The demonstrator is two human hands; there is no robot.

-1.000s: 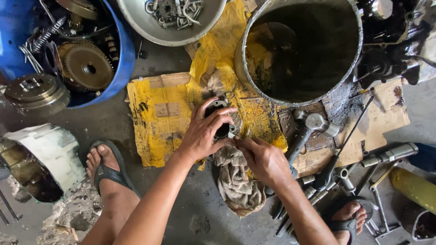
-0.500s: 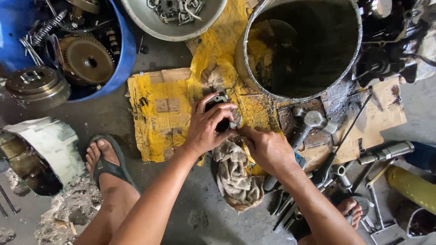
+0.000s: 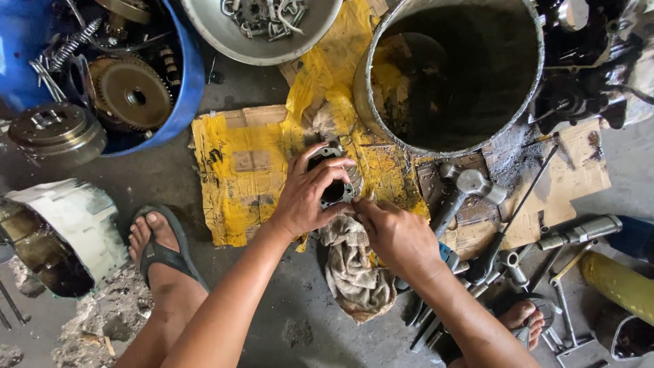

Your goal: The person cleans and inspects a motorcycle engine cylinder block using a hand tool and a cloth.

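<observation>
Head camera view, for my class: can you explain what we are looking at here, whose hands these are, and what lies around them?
The picture comes from a camera worn on a person's head, looking straight down at their own arms and sandalled feet on a workshop floor. The left hand grips a small dark metal part over yellow-stained cardboard. The right hand touches the same part from below; what its fingers do is hidden. A dirty rag lies under the hands. Around them: a big grey bucket, a blue tub holding gears, a pale bowl of small metal pieces, a hammer and scattered wrenches.
</observation>
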